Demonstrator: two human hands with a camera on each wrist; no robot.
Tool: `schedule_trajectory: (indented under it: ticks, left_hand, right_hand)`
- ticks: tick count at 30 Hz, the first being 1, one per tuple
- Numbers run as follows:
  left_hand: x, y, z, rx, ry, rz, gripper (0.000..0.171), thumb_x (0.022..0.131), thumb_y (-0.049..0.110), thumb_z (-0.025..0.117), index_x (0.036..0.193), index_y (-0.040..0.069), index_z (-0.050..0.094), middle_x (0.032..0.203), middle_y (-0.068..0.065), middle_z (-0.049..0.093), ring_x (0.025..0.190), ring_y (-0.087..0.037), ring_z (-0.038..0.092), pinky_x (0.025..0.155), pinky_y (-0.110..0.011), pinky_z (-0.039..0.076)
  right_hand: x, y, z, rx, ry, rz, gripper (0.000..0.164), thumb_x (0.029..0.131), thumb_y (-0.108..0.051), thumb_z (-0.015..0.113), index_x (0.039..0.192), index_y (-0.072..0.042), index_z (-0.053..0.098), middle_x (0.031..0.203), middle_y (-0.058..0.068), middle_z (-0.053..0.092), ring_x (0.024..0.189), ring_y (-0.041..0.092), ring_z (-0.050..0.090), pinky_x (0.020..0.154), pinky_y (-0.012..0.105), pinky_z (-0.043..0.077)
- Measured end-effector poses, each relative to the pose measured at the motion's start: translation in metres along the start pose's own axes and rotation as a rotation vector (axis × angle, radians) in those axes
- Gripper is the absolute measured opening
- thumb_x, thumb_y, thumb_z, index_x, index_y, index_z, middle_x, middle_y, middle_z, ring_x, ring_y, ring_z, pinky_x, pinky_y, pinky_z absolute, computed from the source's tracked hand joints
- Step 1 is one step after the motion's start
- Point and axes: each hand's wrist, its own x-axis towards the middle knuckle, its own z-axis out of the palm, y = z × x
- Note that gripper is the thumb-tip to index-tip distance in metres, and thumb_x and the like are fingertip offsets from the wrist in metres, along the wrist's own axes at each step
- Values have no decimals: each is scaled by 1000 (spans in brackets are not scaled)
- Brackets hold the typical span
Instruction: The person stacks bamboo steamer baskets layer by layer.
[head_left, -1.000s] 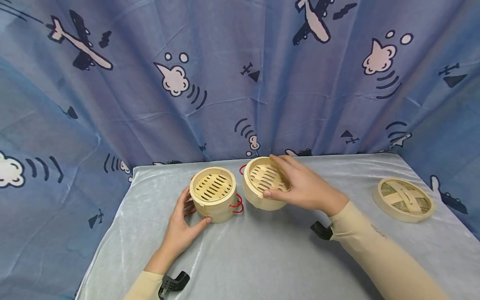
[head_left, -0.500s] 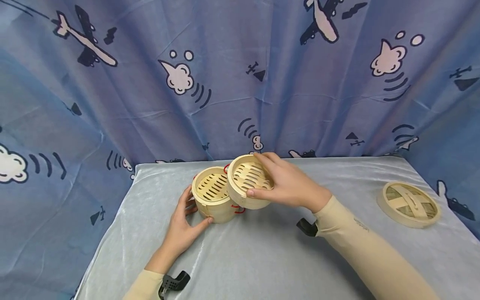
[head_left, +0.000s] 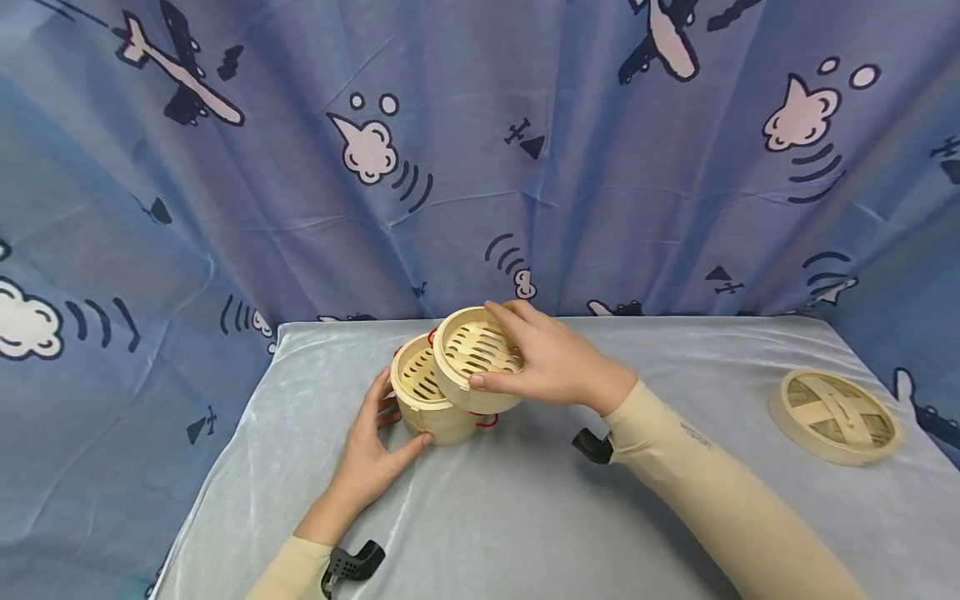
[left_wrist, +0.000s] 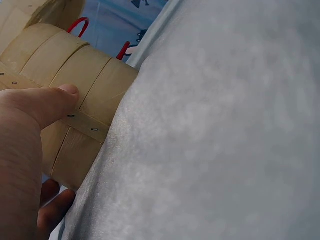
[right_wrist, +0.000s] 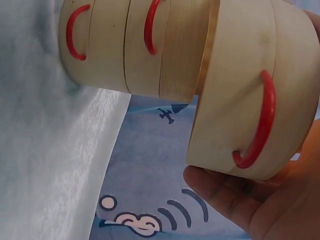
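Note:
My left hand [head_left: 366,462] holds a stack of small bamboo steamer baskets [head_left: 429,423] by the side, its thumb on the near wall. The stack stands on the cloth-covered table. In the left wrist view, the thumb [left_wrist: 57,102] lies on the stapled wall strip. Over the stack's right part, my right hand [head_left: 558,360] grips another bamboo steamer basket [head_left: 459,390] by its right side. This raised basket is tilted, its slotted base visible inside. A red handle [right_wrist: 262,122] shows on it in the right wrist view, and two red handles [right_wrist: 75,32] on the stack beneath.
A round bamboo steamer lid [head_left: 836,417] with a woven top lies at the table's right. Grey velvety cloth [head_left: 540,517] covers the table. A blue patterned curtain [head_left: 450,208] hangs right behind the table's back edge.
My right hand has carried its basket leftward, from beside the stack to a place over its right part. The left hand keeps its hold on the stack.

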Motion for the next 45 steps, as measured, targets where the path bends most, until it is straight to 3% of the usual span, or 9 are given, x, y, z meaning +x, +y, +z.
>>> schedule_trajectory:
  ticks: [4,11,20,29,33,40,42,45]
  left_hand:
    - [-1,-1,0,-6,10,9,119,72,-10,98,169,1,30,150,-29,55,125,-48,63,98,-68,59]
    - [0,-5,-4,-10,-31,10,119,79,5,99,174,17,28,156,-16,55,130,-36,63,102,-56,61]
    - [1,-4,-6,0,-39,20,114,82,9,98,172,6,27,157,-17,53,130,-35,64,102,-55,61]
    - [1,-6,-3,-16,-23,6,119,78,2,99,172,11,29,154,-18,55,128,-38,65,100,-59,61]
    - [3,1,0,-29,-17,0,119,75,-6,98,171,6,28,154,-25,54,126,-47,63,98,-67,58]
    - [10,36,-6,-25,-29,-3,109,78,-9,94,167,-5,31,151,-31,54,124,-51,63,98,-69,58]
    - [10,38,-7,-26,-28,-4,108,78,-10,94,166,-6,31,150,-31,54,124,-51,63,97,-70,57]
    - [7,27,-5,-32,-18,-23,110,77,-9,94,167,-3,31,151,-31,54,125,-51,63,99,-70,57]
  right_hand:
    - [8,-3,5,1,-9,-1,115,90,-85,65,171,-8,36,153,14,54,129,31,62,108,51,56]
    - [20,-11,10,23,-14,3,116,89,-84,65,170,-6,38,151,16,55,128,31,62,106,51,57]
    - [35,-26,16,8,-6,18,119,88,-86,65,169,-2,38,153,21,54,129,37,62,106,55,57]
    - [43,-32,20,7,-25,24,119,88,-85,66,168,-2,39,151,20,55,125,36,64,105,54,58]
    - [47,-35,22,-3,-29,14,120,87,-85,67,168,0,39,149,21,56,124,36,64,105,53,58]
    - [50,-39,24,-58,-50,32,124,86,-89,64,169,-1,37,150,21,54,126,38,63,102,56,59]
    - [50,-40,24,-62,-51,39,124,86,-88,65,169,0,37,150,21,54,125,38,63,102,56,59]
    - [50,-42,25,-55,-57,39,123,86,-86,67,169,0,37,150,22,54,126,39,64,103,56,58]
